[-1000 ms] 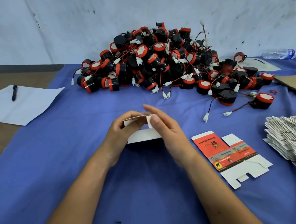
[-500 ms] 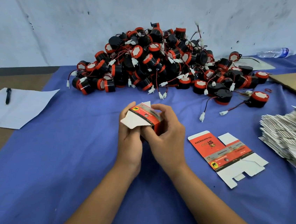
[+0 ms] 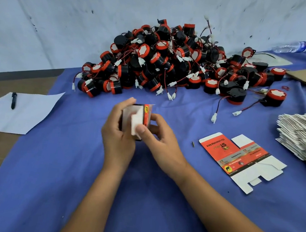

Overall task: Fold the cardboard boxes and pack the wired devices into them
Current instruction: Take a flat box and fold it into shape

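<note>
small box (image 3: pixel 137 120) held up off the blue cloth (image 3: pixel 52 171), between both hands near the middle of the scene. left hand (image 3: pixel 117 136) wrapped round its left side, fingers curled over the far edge, gripping it. right hand (image 3: pixel 157 137) just right of it, thumb pressed on a white flap at the near face, other fingers curled behind the orange side, also gripping. box blurred, so flap positions hard to read further.

flat unfolded box (image 3: pixel 238 158) lying on the cloth to the right of the right hand, apart from it, printed side up. stack of flat boxes (image 3: pixel 302 139) at the far right edge. big heap of black and red wired devices (image 3: pixel 173 61) on the far side of the cloth, well beyond the hands, loose white plugs trailing toward them. white sheet of paper (image 3: pixel 16 113) at the left with a black pen (image 3: pixel 13 100) on it. clear bottle (image 3: pixel 289 47) lying at the far right.
</note>
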`<action>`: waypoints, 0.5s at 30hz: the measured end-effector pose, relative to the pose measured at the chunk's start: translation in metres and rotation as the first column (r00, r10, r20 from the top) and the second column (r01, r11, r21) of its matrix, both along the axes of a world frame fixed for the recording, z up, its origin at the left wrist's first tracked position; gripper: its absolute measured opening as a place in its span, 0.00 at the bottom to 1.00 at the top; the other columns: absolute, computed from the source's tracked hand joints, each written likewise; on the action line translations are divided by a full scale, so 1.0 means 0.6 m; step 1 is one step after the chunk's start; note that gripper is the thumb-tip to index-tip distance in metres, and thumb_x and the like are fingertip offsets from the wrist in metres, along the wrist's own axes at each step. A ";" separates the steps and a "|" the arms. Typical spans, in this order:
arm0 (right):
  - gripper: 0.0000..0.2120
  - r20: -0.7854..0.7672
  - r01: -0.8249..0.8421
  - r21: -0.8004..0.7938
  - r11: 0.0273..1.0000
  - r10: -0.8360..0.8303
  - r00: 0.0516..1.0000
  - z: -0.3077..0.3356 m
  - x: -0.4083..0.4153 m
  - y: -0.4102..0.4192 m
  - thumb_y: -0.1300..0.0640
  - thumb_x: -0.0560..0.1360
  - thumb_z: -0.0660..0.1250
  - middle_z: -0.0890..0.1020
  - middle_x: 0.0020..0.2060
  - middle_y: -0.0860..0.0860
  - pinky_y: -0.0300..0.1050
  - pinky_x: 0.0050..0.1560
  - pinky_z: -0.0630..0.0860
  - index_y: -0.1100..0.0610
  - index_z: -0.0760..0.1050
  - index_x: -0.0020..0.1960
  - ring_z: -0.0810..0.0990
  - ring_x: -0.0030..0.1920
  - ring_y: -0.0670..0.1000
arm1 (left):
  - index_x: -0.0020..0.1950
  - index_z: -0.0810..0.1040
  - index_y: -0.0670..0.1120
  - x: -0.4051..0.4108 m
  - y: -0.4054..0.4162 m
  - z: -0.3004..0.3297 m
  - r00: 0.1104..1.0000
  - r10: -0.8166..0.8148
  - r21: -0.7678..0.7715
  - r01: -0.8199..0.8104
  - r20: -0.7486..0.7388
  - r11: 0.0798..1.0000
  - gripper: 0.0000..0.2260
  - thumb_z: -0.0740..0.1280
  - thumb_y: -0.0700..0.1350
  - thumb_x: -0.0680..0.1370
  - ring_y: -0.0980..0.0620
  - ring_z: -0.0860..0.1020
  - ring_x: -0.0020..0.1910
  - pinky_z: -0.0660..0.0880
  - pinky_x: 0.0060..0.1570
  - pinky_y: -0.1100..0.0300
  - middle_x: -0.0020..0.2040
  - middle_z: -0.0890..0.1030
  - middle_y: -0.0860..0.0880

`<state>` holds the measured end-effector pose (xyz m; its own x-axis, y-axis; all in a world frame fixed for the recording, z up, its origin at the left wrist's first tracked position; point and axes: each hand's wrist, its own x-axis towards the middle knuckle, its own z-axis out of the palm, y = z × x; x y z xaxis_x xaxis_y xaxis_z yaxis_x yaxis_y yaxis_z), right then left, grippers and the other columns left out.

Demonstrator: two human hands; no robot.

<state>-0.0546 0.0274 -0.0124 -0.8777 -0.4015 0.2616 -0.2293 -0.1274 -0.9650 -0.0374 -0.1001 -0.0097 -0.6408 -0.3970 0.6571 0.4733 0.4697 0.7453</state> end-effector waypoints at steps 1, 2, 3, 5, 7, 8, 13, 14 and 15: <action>0.21 0.053 0.016 -0.055 0.998 -0.013 0.998 -0.001 -0.004 0.003 0.43 0.76 0.73 0.86 0.55 0.53 0.48 0.59 0.80 0.53 0.76 0.63 0.85 0.57 0.52 | 0.66 0.79 0.51 0.000 0.007 -0.002 1.000 -0.028 -0.043 0.029 0.011 0.999 0.17 0.66 0.40 0.78 0.54 0.82 0.60 0.81 0.54 0.53 0.61 0.83 0.56; 0.21 0.088 0.034 -0.091 0.995 -0.026 0.996 -0.002 -0.007 0.007 0.45 0.75 0.74 0.86 0.54 0.54 0.51 0.59 0.81 0.56 0.76 0.61 0.85 0.57 0.54 | 0.66 0.79 0.52 0.000 0.011 -0.004 0.999 -0.050 -0.068 0.051 0.017 0.996 0.17 0.66 0.41 0.79 0.51 0.81 0.63 0.80 0.59 0.51 0.63 0.82 0.52; 0.20 0.107 0.051 -0.113 0.992 -0.039 0.994 -0.004 -0.011 0.011 0.47 0.75 0.75 0.86 0.54 0.55 0.52 0.58 0.82 0.57 0.77 0.60 0.85 0.57 0.55 | 0.67 0.79 0.53 0.000 0.016 -0.004 0.996 -0.081 -0.060 0.083 0.030 0.995 0.17 0.64 0.40 0.80 0.50 0.80 0.66 0.78 0.63 0.48 0.66 0.82 0.51; 0.16 0.123 0.105 -0.132 0.986 -0.089 0.988 -0.003 -0.017 0.018 0.50 0.77 0.74 0.86 0.53 0.54 0.49 0.55 0.82 0.58 0.77 0.59 0.85 0.56 0.54 | 0.71 0.77 0.54 0.001 0.024 -0.001 0.976 -0.211 0.137 0.202 0.059 0.970 0.18 0.59 0.40 0.84 0.48 0.78 0.69 0.76 0.67 0.43 0.68 0.81 0.50; 0.13 0.158 0.135 -0.137 0.981 -0.113 0.981 -0.002 -0.023 0.021 0.53 0.80 0.72 0.86 0.53 0.55 0.52 0.57 0.82 0.59 0.77 0.60 0.85 0.56 0.55 | 0.76 0.71 0.57 0.004 0.029 0.003 0.932 -0.360 0.361 0.319 0.051 0.876 0.18 0.55 0.46 0.86 0.48 0.76 0.72 0.75 0.69 0.44 0.71 0.79 0.50; 0.13 0.176 0.106 -0.150 0.983 -0.079 0.981 -0.003 -0.025 0.022 0.55 0.81 0.71 0.86 0.54 0.56 0.54 0.59 0.82 0.60 0.76 0.61 0.85 0.57 0.56 | 0.77 0.69 0.58 0.004 0.030 0.002 0.919 -0.389 0.413 0.330 0.068 0.849 0.18 0.54 0.50 0.87 0.50 0.75 0.72 0.75 0.69 0.47 0.72 0.78 0.51; 0.12 0.107 0.013 -0.118 0.993 0.000 0.994 -0.007 -0.020 0.016 0.61 0.81 0.67 0.85 0.53 0.55 0.49 0.55 0.82 0.59 0.74 0.64 0.84 0.54 0.52 | 0.74 0.73 0.52 0.005 0.040 -0.001 0.881 -0.444 0.396 0.352 0.166 0.848 0.21 0.50 0.56 0.87 0.60 0.81 0.61 0.78 0.54 0.66 0.63 0.83 0.60; 0.12 0.070 0.037 -0.080 0.996 -0.031 0.997 -0.007 -0.020 0.016 0.62 0.81 0.67 0.85 0.53 0.54 0.50 0.55 0.82 0.58 0.74 0.63 0.84 0.53 0.52 | 0.73 0.74 0.52 0.006 0.042 0.000 0.886 -0.435 0.377 0.351 0.163 0.857 0.21 0.50 0.56 0.86 0.58 0.81 0.62 0.79 0.56 0.63 0.65 0.83 0.57; 0.12 0.036 0.063 -0.039 0.997 -0.061 0.997 -0.008 -0.021 0.017 0.63 0.80 0.66 0.84 0.52 0.54 0.53 0.55 0.82 0.57 0.74 0.63 0.84 0.52 0.53 | 0.71 0.75 0.53 0.007 0.045 0.002 0.892 -0.422 0.355 0.347 0.160 0.868 0.21 0.50 0.55 0.85 0.54 0.80 0.65 0.78 0.61 0.58 0.68 0.81 0.54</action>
